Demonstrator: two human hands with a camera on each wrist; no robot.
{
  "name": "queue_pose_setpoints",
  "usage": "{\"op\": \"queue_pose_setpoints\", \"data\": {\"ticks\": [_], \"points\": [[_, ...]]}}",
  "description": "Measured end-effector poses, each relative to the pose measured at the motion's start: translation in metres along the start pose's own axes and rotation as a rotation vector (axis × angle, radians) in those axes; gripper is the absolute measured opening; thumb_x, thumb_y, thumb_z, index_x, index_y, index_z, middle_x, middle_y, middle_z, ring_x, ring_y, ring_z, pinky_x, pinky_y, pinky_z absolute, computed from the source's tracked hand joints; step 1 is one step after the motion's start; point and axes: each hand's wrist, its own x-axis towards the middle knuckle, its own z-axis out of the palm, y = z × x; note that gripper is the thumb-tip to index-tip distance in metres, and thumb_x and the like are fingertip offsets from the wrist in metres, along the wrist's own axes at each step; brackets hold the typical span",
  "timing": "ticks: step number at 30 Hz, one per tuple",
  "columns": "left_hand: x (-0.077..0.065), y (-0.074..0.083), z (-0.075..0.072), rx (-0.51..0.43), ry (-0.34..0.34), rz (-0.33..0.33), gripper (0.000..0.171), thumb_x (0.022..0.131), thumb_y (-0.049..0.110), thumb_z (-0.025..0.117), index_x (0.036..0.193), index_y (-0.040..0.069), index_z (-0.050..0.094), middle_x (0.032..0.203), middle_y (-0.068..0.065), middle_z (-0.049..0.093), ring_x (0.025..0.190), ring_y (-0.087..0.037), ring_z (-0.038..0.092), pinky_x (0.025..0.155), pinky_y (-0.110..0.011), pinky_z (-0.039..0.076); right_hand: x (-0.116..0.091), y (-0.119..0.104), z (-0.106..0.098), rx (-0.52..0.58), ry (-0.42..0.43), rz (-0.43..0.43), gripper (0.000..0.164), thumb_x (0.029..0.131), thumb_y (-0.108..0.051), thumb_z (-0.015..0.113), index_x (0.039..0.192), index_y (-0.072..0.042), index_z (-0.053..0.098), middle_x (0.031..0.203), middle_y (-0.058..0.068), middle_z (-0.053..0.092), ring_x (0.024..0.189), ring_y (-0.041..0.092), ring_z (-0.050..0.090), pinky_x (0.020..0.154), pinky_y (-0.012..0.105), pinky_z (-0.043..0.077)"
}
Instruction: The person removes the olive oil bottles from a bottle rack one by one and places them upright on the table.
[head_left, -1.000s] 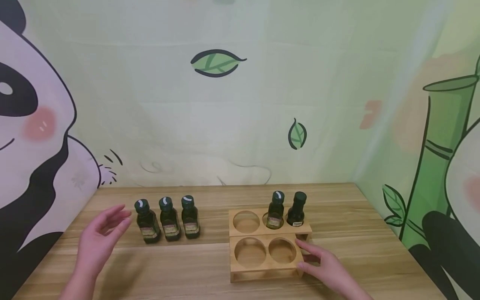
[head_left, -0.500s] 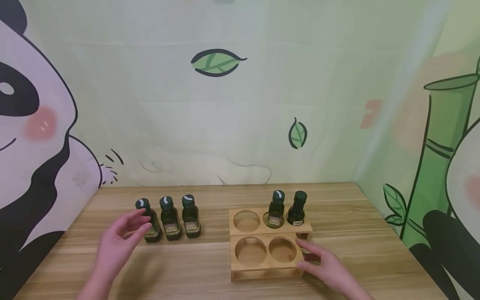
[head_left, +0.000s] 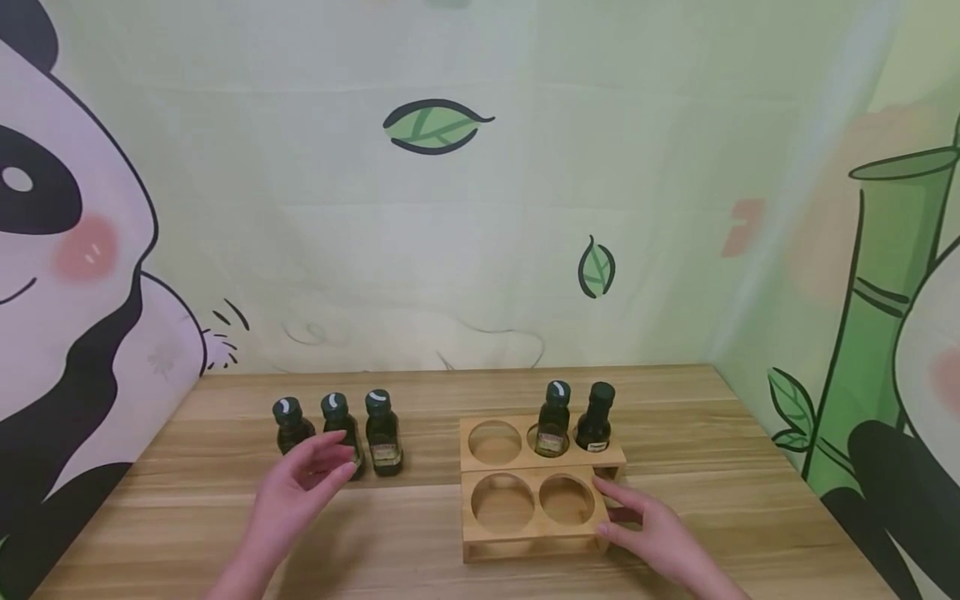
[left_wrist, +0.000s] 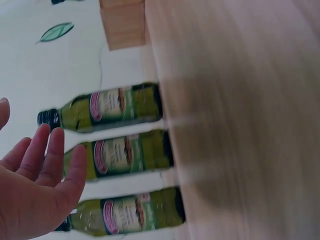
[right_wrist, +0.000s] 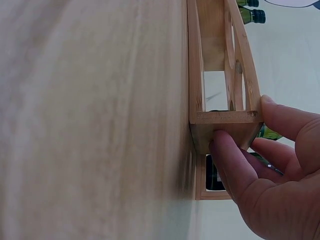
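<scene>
Bottles (head_left: 385, 437) in a row of three, upright on the table (head_left: 427, 533), well to the left of the rack (head_left: 480, 468); two more in the rack's back row, a labelled bottle (head_left: 553, 425) in the middle hole and a darker bottle (head_left: 596, 421) in the right hole; bare wood visible through the back-left hole and both front holes.

Left hand (head_left: 300, 487) in front of the left bottle (head_left: 292, 435) and the middle bottle (head_left: 340, 417), fingers relaxed and parted from the thumb, grasping nothing; contact with the middle bottle impossible to tell for certain from either view; right hand (head_left: 652, 529) gripping the rack by its right end, thumb at the front corner, fingers against the end panel.

By judgement, a reach among the bottles with the rack steadied; best to settle on one bottle, then wrap thumb and fingers round the body, below the shoulder, rather than pinching the cap; probably smooth glass, so better to firm up fully before taking any weight; mind the close spacing, with a neighbour just beside and easy to topple by a knuckle; safest to approach from the front, wrist low, and to lift straight up before any sideways travel; with the right hand, press lightly and evenly, so as not to twist or slide the rack.
</scene>
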Motion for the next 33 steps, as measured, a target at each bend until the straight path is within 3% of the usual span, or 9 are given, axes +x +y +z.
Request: {"op": "queue_pose_setpoints", "data": {"ticks": [12,21,33], "points": [[-0.002,0.007,0.033,-0.097,-0.084,-0.021,0.045,0.084,0.01,0.079,0.126,0.003,0.063,0.112,-0.014,0.07,0.104,-0.024,0.067,0.085,-0.029,0.054,0.0,0.003,0.0,0.035,-0.021,-0.013,0.064,0.089,-0.019,0.075,0.142,0.004,0.049,0.143,0.031,0.045,0.106,0.033,0.064,0.083,0.028,0.054],[0.001,0.016,0.055,-0.078,-0.131,0.004,0.05,0.083,0.016,0.081,0.128,0.008,0.062,0.115,-0.011,0.07,0.106,-0.024,0.066,0.095,-0.044,0.05,0.001,0.002,0.0,0.021,-0.01,0.008,0.066,0.088,-0.024,0.077,0.142,0.002,0.05,0.143,0.031,0.045,0.107,0.034,0.064,0.083,0.027,0.053],[0.011,0.03,0.077,-0.094,-0.161,0.045,0.054,0.082,0.015,0.081,0.132,0.009,0.06,0.117,-0.008,0.069,0.11,-0.024,0.064,0.099,-0.043,0.048,0.001,0.003,0.0,0.042,-0.03,-0.024,0.063,0.09,-0.016,0.074,0.142,0.006,0.047,0.143,0.032,0.044,0.107,0.034,0.064,0.084,0.031,0.054]]}}
